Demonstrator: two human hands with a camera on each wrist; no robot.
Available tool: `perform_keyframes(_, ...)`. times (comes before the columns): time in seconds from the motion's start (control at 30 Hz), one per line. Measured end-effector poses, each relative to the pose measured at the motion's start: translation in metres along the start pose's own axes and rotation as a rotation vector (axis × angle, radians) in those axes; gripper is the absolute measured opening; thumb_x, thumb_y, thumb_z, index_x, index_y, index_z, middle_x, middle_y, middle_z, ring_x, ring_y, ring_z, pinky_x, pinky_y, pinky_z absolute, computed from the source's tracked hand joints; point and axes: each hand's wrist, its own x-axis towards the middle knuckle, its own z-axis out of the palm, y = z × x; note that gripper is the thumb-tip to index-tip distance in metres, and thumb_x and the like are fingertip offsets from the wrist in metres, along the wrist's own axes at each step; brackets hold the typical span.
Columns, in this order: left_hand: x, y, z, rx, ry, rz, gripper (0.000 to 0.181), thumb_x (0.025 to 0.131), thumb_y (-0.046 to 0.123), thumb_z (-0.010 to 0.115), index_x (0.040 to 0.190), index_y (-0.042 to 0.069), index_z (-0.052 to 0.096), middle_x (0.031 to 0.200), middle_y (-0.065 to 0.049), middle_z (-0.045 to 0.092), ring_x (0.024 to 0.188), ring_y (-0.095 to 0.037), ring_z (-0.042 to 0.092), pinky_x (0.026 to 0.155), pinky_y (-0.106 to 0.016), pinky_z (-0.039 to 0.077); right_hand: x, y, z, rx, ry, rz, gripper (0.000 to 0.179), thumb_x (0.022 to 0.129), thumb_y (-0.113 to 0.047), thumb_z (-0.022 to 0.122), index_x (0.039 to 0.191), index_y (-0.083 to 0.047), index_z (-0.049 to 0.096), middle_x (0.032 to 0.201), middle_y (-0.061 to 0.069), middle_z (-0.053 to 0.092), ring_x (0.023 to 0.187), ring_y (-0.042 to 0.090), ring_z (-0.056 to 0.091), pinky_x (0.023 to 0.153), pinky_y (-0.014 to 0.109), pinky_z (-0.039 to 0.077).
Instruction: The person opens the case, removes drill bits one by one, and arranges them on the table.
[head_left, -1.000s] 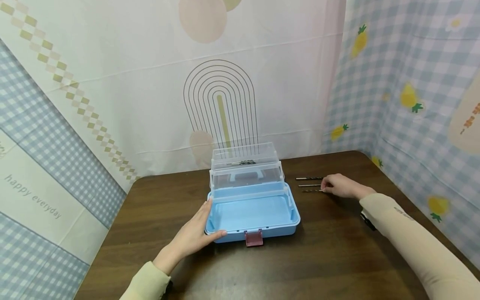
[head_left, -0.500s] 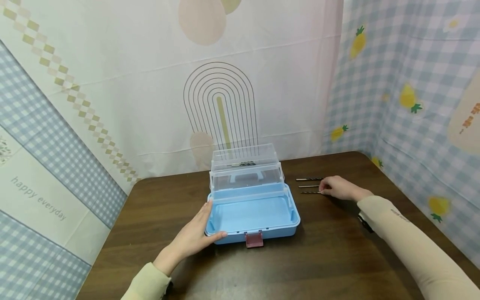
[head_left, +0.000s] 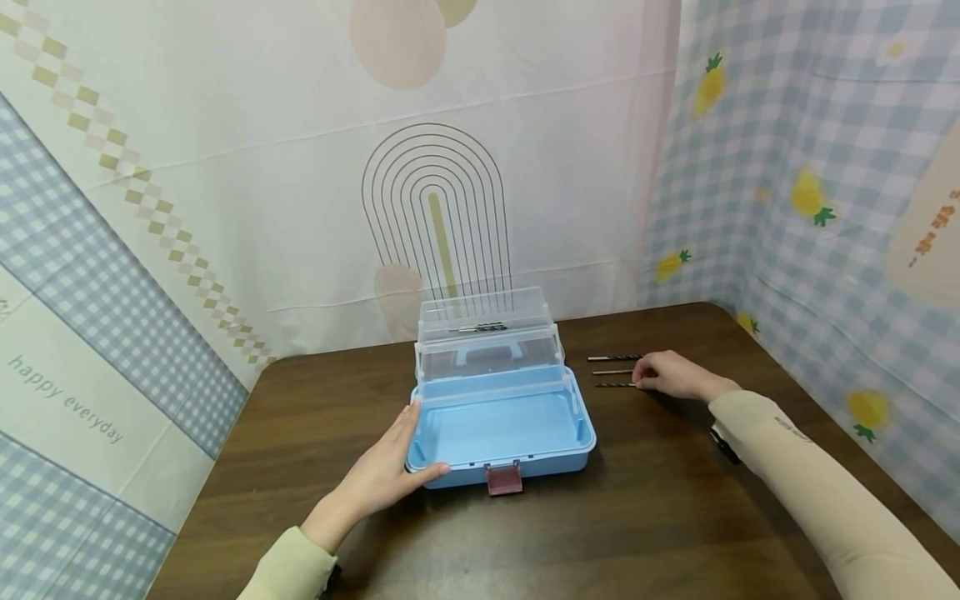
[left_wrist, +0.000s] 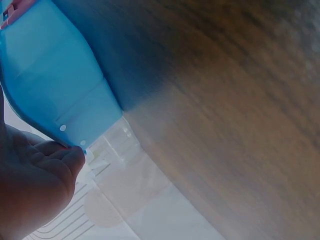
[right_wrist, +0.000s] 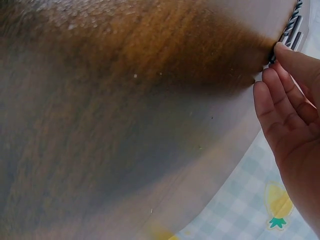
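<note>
A blue toolbox point(head_left: 502, 429) stands with its lid up and its clear trays raised behind the base. My left hand point(head_left: 378, 467) rests on the box's left front corner, thumb along the front rim and fingers against the left side. Seen from the left wrist, that hand's fingertips touch the blue wall. At the right, my right hand point(head_left: 675, 375) pinches the end of the nearest drill bit point(head_left: 611, 385) between thumb and fingers, the bit lying low over the table. Two more drill bits, one in the middle point(head_left: 611, 372) and one farthest back point(head_left: 611, 358), lie parallel beside it.
Several drill bits point(head_left: 480, 327) sit in the raised upper tray. A reddish latch point(head_left: 504, 479) hangs at the front of the box. The brown wooden table point(head_left: 525, 550) meets a patterned cloth point(head_left: 315, 208) at the back and a checked cloth point(head_left: 795, 275) on the right.
The nearest drill bit and my right hand have shifted very slightly left, the fingers staying at the bit's end. My left hand keeps its place on the box.
</note>
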Motion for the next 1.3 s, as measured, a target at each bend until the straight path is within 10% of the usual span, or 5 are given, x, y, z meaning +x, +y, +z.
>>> perform_keyframes(0.73,0.002,-0.001,0.000,0.004,-0.013,-0.006,0.116,0.084,0.080,0.054,0.163,0.013,0.001,0.168,-0.007,0.006,0.154,-0.024,0.011,0.118,-0.050,0.026,0.004,0.000,-0.014,0.013,-0.003,0.051,0.007,0.095,-0.011,0.070,0.100,-0.007,0.073,0.095,0.000,0.069,0.084,0.014,0.061,0.075,0.039,0.052)
perform_keyframes(1.3,0.002,0.002,0.000,0.004,-0.018,-0.019,0.116,0.084,0.080,0.055,0.162,0.015,0.000,0.168,-0.007,0.006,0.153,-0.022,0.011,0.118,-0.049,0.026,0.033,-0.026,-0.079,-0.040,0.075,0.061,0.014,0.098,-0.010,0.066,0.109,-0.002,0.071,0.101,0.008,0.071,0.087,0.022,0.066,0.073,0.042,0.054)
